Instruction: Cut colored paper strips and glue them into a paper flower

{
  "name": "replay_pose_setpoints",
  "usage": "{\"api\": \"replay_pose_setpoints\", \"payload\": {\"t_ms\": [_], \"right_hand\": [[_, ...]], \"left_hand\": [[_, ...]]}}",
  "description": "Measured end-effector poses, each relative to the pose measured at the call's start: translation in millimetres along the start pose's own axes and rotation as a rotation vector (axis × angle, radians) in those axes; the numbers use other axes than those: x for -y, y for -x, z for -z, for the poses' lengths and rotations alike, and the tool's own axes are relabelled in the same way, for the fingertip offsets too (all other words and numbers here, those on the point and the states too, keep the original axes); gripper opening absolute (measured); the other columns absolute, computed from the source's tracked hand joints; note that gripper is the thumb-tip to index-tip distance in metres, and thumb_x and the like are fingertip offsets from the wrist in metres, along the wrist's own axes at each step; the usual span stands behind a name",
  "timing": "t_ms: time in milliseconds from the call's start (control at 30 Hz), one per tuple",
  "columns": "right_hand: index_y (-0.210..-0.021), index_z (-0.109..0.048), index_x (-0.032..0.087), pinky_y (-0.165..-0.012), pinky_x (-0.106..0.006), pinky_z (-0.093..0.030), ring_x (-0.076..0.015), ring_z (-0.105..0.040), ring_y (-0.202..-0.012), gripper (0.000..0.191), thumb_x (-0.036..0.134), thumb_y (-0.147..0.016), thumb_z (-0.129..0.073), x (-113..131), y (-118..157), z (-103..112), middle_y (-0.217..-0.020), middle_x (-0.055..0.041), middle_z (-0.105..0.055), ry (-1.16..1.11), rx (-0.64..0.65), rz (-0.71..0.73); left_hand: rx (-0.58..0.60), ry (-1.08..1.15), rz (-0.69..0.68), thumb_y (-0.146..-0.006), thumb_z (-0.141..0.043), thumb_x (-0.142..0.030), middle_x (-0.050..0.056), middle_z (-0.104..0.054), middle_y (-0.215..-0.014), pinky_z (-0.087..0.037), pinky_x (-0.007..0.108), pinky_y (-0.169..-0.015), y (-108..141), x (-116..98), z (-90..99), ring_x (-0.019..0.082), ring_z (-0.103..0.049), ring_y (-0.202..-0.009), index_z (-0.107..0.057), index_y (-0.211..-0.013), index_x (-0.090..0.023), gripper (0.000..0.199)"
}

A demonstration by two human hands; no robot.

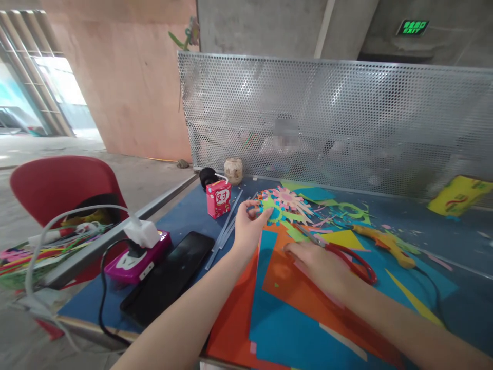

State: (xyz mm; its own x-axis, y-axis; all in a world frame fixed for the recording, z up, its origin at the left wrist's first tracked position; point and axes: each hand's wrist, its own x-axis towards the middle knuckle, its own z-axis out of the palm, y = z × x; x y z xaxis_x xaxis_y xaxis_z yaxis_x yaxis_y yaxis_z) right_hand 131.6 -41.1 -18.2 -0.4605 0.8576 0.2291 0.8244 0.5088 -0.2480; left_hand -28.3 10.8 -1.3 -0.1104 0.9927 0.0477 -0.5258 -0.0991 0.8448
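Note:
My left hand (248,226) pinches a small blue-and-green paper flower (274,215) between thumb and fingers, above the sheets. Just behind it lies a pink fringed paper flower (287,197) among other cut pieces. My right hand (318,262) rests low over an orange paper sheet (285,277), its fingers stretched to the left and apparently holding nothing. Red-handled scissors (358,267) lie right beside that hand, their blades pointing toward the flowers; the hand partly covers them. Blue paper (292,329) lies beneath the orange sheet.
A yellow glue gun (385,245) with a cord lies to the right. Clear glue sticks (223,236), a red drink carton (219,199), a black phone (169,277) and a purple power strip (136,262) are on the left. A perforated metal screen (327,118) borders the table's back.

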Motion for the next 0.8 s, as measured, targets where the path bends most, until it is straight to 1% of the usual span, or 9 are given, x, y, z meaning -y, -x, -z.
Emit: {"api": "replay_pose_setpoints", "payload": {"t_ms": [100, 200, 300, 400, 467, 533, 600, 667, 800], "right_hand": [[-0.090, -0.063, 0.020, -0.066, -0.026, -0.048, -0.0172, -0.065, -0.078, 0.038, -0.001, -0.075, -0.035, 13.4, 15.7, 1.9, -0.084, -0.0036, -0.070, -0.008, 0.030, 0.035], [-0.096, -0.062, 0.019, -0.068, -0.024, -0.050, -0.0164, -0.066, -0.082, 0.040, 0.000, -0.072, -0.035, 23.2, 35.6, 0.2, -0.094, -0.0058, -0.071, -0.061, 0.041, 0.179], [-0.101, -0.061, 0.017, -0.073, -0.023, -0.052, -0.0165, -0.066, -0.088, 0.040, 0.003, -0.073, -0.036, 26.5, 46.0, -0.1, -0.099, -0.0075, -0.070, -0.058, 0.029, 0.230], [-0.104, -0.059, 0.020, -0.079, -0.024, -0.052, -0.0162, -0.065, -0.092, 0.044, 0.002, -0.072, -0.037, 19.6, 36.7, -2.1, -0.100, -0.0053, -0.069, 0.028, -0.023, 0.157], [-0.100, -0.060, 0.022, -0.074, -0.025, -0.052, -0.0154, -0.066, -0.086, 0.047, -0.003, -0.071, -0.032, 11.9, 23.8, -6.1, -0.091, -0.0039, -0.070, 0.096, -0.046, 0.063], [-0.100, -0.060, 0.020, -0.068, -0.026, -0.053, -0.0166, -0.066, -0.079, 0.048, -0.004, -0.072, -0.030, 6.1, 11.9, -10.9, -0.086, -0.0056, -0.070, 0.141, -0.050, 0.008], [-0.102, -0.060, 0.017, -0.070, -0.030, -0.054, -0.0188, -0.067, -0.084, 0.049, -0.005, -0.071, -0.030, 4.9, 5.1, -14.5, -0.092, -0.0085, -0.070, 0.161, -0.034, 0.010], [-0.105, -0.060, 0.015, -0.077, -0.032, -0.054, -0.0200, -0.065, -0.095, 0.050, -0.006, -0.069, -0.031, 8.0, 4.6, -15.5, -0.102, -0.0105, -0.069, 0.165, -0.004, 0.047], [-0.109, -0.060, 0.013, -0.086, -0.035, -0.052, -0.0209, -0.062, -0.105, 0.050, -0.003, -0.070, -0.033, 17.6, 17.0, -10.0, -0.113, -0.0126, -0.066, 0.174, 0.050, 0.135]], "left_hand": [[-0.022, 0.033, 0.149, -0.058, -0.080, -0.022, -0.009, -0.054, -0.055, -0.046, 0.018, -0.046, -1.8, 12.4, -0.1, 0.005, -0.051, -0.042, -0.046, -0.081, -0.018, 0.041], [0.031, 0.075, 0.257, -0.059, -0.080, -0.022, -0.006, -0.058, -0.059, -0.052, 0.026, -0.051, 0.6, 19.8, -2.6, 0.008, -0.057, -0.046, -0.046, -0.081, -0.017, 0.041], [0.073, 0.101, 0.299, -0.060, -0.080, -0.018, -0.004, -0.060, -0.059, -0.052, 0.023, -0.050, 3.9, 24.2, -5.6, 0.009, -0.059, -0.049, -0.048, -0.081, -0.017, 0.038], [0.049, 0.104, 0.316, -0.061, -0.080, -0.016, -0.005, -0.058, -0.057, -0.052, 0.020, -0.050, 3.6, 29.1, -5.4, 0.008, -0.058, -0.049, -0.048, -0.081, -0.017, 0.038], [0.018, 0.094, 0.338, -0.061, -0.080, -0.018, -0.006, -0.056, -0.058, -0.053, 0.023, -0.051, 1.2, 31.6, -3.4, 0.008, -0.057, -0.047, -0.045, -0.081, -0.017, 0.040], [-0.013, 0.079, 0.354, -0.061, -0.080, -0.019, -0.006, -0.055, -0.059, -0.054, 0.025, -0.050, -2.0, 32.8, -1.3, 0.008, -0.056, -0.045, -0.043, -0.083, -0.018, 0.043], [-0.038, 0.062, 0.359, -0.062, -0.080, -0.020, -0.006, -0.055, -0.061, -0.054, 0.026, -0.049, -5.0, 32.8, -0.1, 0.008, -0.057, -0.046, -0.042, -0.084, -0.018, 0.044], [-0.057, 0.049, 0.357, -0.062, -0.080, -0.019, -0.006, -0.055, -0.063, -0.054, 0.026, -0.049, -6.8, 32.6, -0.1, 0.009, -0.057, -0.048, -0.043, -0.085, -0.018, 0.044], [-0.058, 0.043, 0.356, -0.058, -0.082, -0.019, -0.005, -0.054, -0.065, -0.054, 0.025, -0.050, -7.2, 33.1, -1.1, 0.008, -0.057, -0.050, -0.044, -0.084, -0.018, 0.046]]}}
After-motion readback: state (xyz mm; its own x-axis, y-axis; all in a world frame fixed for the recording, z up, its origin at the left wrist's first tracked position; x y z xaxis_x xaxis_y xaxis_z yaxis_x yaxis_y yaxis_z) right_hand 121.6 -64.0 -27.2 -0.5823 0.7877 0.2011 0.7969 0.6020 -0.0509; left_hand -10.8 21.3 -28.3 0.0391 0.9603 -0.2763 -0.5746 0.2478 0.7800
